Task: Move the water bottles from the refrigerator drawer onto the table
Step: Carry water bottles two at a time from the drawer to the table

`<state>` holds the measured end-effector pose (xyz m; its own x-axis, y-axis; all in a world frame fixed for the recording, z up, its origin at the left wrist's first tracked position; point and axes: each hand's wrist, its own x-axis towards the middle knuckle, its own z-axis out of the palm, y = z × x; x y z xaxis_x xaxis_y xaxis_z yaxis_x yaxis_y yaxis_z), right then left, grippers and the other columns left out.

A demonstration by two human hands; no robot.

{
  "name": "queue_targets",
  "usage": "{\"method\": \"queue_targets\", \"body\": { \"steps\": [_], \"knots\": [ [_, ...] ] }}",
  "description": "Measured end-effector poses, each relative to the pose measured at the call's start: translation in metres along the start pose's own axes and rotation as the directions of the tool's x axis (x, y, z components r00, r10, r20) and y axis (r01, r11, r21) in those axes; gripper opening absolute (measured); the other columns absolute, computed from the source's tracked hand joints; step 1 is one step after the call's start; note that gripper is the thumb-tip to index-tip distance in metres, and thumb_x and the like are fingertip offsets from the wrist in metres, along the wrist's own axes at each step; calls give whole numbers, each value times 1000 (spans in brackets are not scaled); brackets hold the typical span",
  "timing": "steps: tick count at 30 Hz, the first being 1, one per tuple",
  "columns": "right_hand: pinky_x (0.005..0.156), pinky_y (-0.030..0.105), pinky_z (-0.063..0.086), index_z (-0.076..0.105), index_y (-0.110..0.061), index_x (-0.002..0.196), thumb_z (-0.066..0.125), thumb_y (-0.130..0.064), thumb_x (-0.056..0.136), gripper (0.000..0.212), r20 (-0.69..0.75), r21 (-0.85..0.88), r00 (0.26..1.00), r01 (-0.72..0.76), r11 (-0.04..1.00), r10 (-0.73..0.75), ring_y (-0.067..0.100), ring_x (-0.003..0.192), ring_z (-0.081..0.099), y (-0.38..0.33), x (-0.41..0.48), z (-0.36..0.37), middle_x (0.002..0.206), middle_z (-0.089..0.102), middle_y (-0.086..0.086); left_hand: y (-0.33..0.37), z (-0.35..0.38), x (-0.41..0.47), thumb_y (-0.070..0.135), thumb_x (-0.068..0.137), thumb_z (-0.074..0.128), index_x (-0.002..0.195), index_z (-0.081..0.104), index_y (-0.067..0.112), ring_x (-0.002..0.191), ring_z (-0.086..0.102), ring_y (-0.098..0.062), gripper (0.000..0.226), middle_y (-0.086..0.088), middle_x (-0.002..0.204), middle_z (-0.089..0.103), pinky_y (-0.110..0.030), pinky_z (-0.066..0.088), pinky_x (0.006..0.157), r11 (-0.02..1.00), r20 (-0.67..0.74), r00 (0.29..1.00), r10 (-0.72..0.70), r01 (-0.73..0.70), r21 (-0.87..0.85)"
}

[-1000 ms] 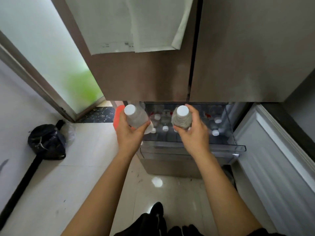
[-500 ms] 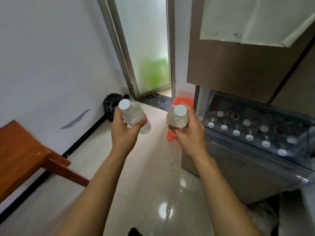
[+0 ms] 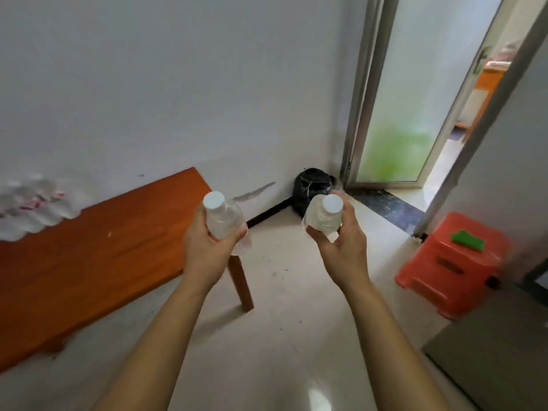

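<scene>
My left hand (image 3: pixel 207 250) grips a clear water bottle (image 3: pixel 224 221) with a white cap, held over the right end of the orange-brown wooden table (image 3: pixel 98 256). A second clear, white-capped water bottle (image 3: pixel 323 218) is in my right hand (image 3: pixel 344 247), held above the floor to the right of the table. Several blurred water bottles (image 3: pixel 32 203) stand on the table at its far left, against the wall. The refrigerator drawer is out of view; only a grey-brown corner of the refrigerator (image 3: pixel 489 351) shows at the lower right.
A black rubbish bag (image 3: pixel 311 188) lies in the corner by the frosted glass door (image 3: pixel 406 114). A red plastic stool (image 3: pixel 453 262) with a green item on top stands at the right, by the refrigerator. Pale tiled floor (image 3: pixel 281 336) lies between table and stool.
My view has swung left, away from the refrigerator drawer toward the table. Both hands still hold their bottles, and the left one is now over the table's right end.
</scene>
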<state>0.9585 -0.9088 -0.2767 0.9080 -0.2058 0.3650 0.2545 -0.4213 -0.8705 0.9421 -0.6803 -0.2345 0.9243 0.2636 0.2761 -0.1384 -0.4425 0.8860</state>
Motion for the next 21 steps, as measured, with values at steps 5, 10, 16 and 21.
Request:
{"method": "queue_targets", "body": {
  "steps": [5,10,16,21],
  "knots": [
    [106,40,47,34,-35,147,77,-27,86,76,191,58,975,104,993,-113,-1,127,44,-54,12,140,142,48,-17,-60,-111,35,18,76,83,136,48,21,112,57,-19,70,2,122,59,-39,50,95,996,-153,986,-73,80,45],
    [106,44,48,33,-34,148,77,-25,86,76,368,131,915,122,984,-163,7,132,47,-87,11,258,142,51,-13,-114,-187,55,20,77,83,135,47,26,106,58,-3,69,14,116,59,-24,48,89,990,-274,954,-125,139,35],
    [108,30,44,33,-35,146,79,-24,84,78,520,176,829,131,976,-205,6,131,47,-104,22,395,142,51,-13,-186,-257,94,22,76,84,135,49,25,112,59,-13,69,11,121,61,-35,52,95,964,-386,904,-183,242,110],
    [106,28,43,33,-37,147,79,-27,84,79,600,212,768,120,970,-226,5,131,47,-112,52,509,143,50,-16,-243,-308,165,23,76,83,131,48,29,109,58,-7,65,17,117,59,-34,50,96,936,-410,886,-217,308,171]
  ]
}}
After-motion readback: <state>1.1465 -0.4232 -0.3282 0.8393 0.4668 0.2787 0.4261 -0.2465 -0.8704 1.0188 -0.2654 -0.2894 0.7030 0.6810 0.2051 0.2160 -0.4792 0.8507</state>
